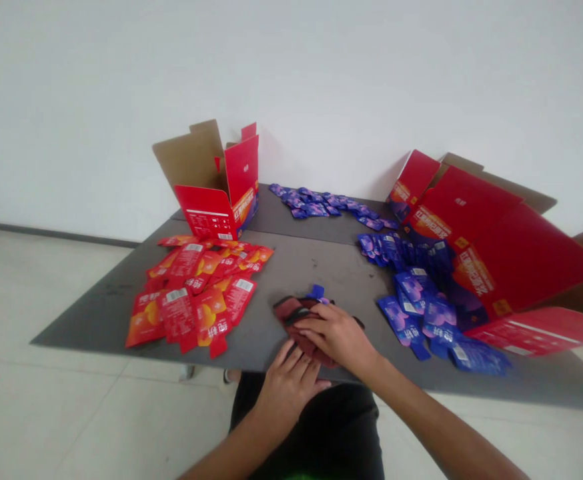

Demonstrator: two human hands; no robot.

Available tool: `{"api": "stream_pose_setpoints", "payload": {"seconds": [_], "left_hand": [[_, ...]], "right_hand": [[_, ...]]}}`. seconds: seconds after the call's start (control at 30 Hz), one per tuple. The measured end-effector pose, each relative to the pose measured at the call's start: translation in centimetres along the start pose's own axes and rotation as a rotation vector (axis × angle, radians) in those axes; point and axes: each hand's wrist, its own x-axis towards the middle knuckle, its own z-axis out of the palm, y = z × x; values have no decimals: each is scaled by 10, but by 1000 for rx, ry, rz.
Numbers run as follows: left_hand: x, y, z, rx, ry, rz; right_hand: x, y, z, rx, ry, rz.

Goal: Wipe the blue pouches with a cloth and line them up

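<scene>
A small dark red cloth pouch (290,308) with black trim lies at the table's front edge, between the two piles of sachets. My left hand (290,381) grips its near end, fingers over the cloth and thumb towards the table edge. Bent over the top of the pouch, my right hand (340,335) has its fingers closed on the fabric near the black trim. A blue sachet (316,291) shows partly just beyond my right fingers; the rest of it is hidden by hand and pouch. Whether my right fingers also touch that sachet I cannot tell.
Red-orange sachets (191,293) lie heaped at left before an open red carton (204,207). Blue-purple sachets (416,300) pile up at right beside larger open red cartons (526,260). More blue sachets (316,202) line the back of the grey table (306,260), near the wall.
</scene>
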Motion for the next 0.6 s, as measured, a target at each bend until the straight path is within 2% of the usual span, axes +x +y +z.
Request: {"api": "stream_pose_setpoints", "payload": {"seconds": [0.1, 0.2, 0.3, 0.37, 0.43, 0.5, 0.6], "left_hand": [[2, -2, -4, 27, -24, 48], [4, -2, -8, 43, -33, 67], [4, -1, -10, 11, -22, 39], [3, 1, -10, -27, -15, 11], [3, 1, -11, -54, -15, -7], [4, 1, -12, -50, -11, 5], [7, 0, -14, -24, 7, 39]], "right_hand": [[15, 24, 3, -37, 21, 87], [32, 42, -10, -133, 66, 181], [23, 23, -18, -107, 120, 162], [8, 2, -13, -44, 81, 92], [-1, -7, -3, 7, 27, 34], [3, 2, 5, 22, 19, 41], [27, 32, 1, -66, 27, 156]]}}
